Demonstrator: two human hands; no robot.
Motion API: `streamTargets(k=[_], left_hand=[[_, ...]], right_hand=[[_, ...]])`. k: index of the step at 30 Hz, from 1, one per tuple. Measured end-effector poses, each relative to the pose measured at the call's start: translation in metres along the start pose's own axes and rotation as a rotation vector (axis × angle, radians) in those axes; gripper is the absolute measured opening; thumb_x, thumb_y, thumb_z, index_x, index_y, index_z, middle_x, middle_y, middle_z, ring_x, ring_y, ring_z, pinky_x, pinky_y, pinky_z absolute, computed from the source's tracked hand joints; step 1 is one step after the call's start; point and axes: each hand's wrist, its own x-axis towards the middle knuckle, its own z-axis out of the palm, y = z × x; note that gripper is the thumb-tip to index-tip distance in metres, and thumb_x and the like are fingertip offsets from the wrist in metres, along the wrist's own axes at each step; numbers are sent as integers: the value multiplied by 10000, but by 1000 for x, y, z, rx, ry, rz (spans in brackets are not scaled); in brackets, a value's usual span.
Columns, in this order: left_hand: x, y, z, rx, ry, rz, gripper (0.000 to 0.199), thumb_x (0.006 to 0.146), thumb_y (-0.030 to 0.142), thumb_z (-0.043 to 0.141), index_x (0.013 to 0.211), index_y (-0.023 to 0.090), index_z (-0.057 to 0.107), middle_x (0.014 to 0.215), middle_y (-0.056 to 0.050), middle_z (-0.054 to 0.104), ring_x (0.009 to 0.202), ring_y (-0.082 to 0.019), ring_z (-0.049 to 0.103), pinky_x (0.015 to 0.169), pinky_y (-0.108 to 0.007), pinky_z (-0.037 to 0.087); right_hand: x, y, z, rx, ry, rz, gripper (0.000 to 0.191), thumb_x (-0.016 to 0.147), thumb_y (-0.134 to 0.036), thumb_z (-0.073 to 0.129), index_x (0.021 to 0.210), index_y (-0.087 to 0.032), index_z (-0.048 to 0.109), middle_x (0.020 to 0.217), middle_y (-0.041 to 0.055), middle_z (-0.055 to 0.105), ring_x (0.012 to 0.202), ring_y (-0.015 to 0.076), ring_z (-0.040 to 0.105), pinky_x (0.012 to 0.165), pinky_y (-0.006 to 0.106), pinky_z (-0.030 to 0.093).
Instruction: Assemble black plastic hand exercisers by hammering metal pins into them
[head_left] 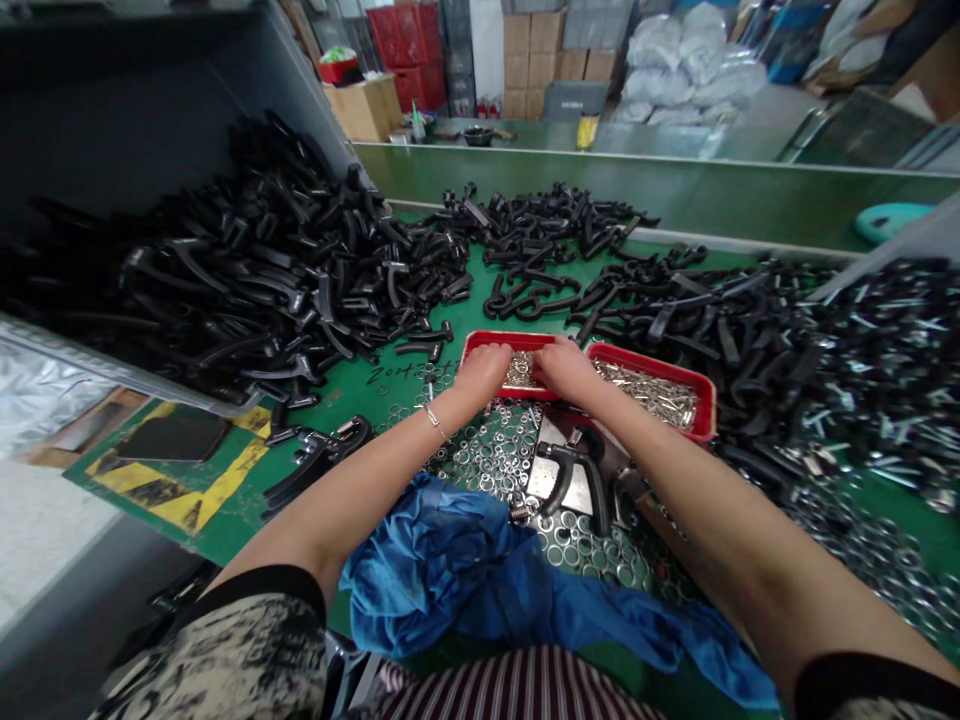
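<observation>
My left hand [484, 370] is at the left end of a small red tray [474, 342], its fingers curled down at the small metal parts [520, 370] inside. Over the right end of that tray, my right hand [564, 368] has its fingers bent and closed. What either hand pinches is hidden. A second red tray [709, 400], holding small silvery pins [652, 395], sits just right of my right hand. Between my forearms, a black curved clamp-like part [574, 470] rests on a metal plate [551, 485]. Many metal rings [487, 450] lie around it.
A grey bin [300, 100] at left spills black handles [300, 260] onto the green table [345, 395]. More black parts [720, 330] and bolts [885, 370] are heaped at right. Blue cloth [435, 560] lies along the near edge. A raised green ledge [675, 190] runs behind.
</observation>
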Motion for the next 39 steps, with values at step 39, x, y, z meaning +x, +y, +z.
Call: streamTargets(k=[39], left_hand=[[-109,96,29,-432,136,381,238,995,245,471,1090,156,671,1086,-65,684,1033,-216,565,963,-372,436]], right_hand=[[-181,-33,23,524,350,85,150,983,-265,487,938,-190,608,984,106,617,966,248,562,863,403,485]])
